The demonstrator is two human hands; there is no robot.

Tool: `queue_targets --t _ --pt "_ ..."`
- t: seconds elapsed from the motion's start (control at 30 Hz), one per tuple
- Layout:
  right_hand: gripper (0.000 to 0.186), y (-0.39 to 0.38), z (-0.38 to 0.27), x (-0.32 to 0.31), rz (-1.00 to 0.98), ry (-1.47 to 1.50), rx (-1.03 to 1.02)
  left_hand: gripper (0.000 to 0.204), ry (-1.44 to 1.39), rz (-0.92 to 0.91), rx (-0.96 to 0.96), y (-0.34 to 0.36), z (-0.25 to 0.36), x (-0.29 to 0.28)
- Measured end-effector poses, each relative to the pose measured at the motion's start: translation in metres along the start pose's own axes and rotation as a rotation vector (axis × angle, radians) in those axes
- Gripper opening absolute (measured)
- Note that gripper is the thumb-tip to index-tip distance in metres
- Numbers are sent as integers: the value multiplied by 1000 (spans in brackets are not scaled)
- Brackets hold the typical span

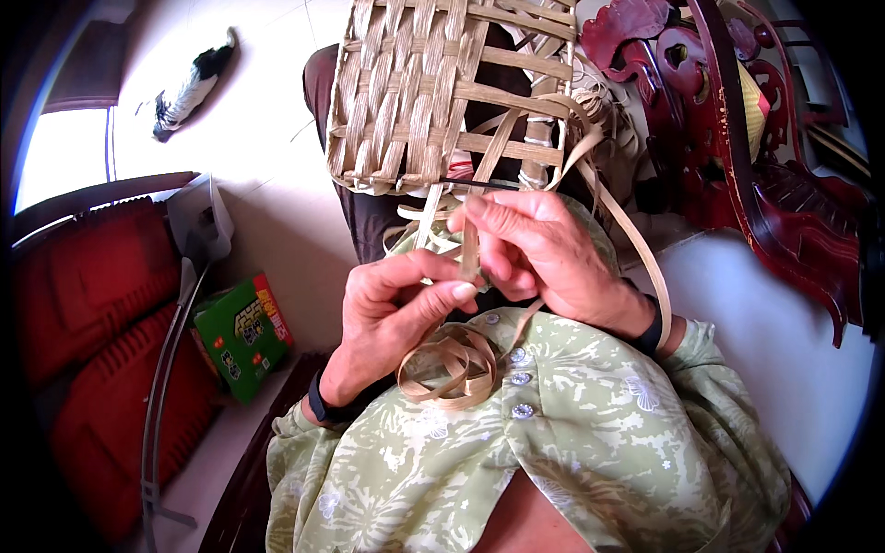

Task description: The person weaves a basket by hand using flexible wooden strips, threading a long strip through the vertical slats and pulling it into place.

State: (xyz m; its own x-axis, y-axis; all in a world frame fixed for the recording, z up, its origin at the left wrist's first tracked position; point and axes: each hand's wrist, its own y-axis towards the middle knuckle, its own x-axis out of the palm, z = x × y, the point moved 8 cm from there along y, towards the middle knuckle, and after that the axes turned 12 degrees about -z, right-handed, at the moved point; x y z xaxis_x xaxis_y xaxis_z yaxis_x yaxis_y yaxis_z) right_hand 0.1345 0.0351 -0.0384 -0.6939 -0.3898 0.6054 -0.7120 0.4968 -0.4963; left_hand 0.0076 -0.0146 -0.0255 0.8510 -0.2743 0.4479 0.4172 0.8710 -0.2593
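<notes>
Above a pale floor (277,64), the left hand (383,304) and right hand (558,249) pinch a tan strip (469,251) near a woven panel (420,85).

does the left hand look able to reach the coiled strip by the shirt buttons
Probably yes: the coil rests on the shirt just below the left hand, nothing visibly between, though that hand seems occupied pinching a flat strip.
</notes>
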Motion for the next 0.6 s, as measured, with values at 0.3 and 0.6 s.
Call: queue_targets --t 0.3,0.6 --pt "15 -19 0 66 -475 -909 -274 26 12 79 -212 17 -7 -8" --pt "44 -4 -1 -3 13 -222 63 11 -38 -52 73 1 5 -1"
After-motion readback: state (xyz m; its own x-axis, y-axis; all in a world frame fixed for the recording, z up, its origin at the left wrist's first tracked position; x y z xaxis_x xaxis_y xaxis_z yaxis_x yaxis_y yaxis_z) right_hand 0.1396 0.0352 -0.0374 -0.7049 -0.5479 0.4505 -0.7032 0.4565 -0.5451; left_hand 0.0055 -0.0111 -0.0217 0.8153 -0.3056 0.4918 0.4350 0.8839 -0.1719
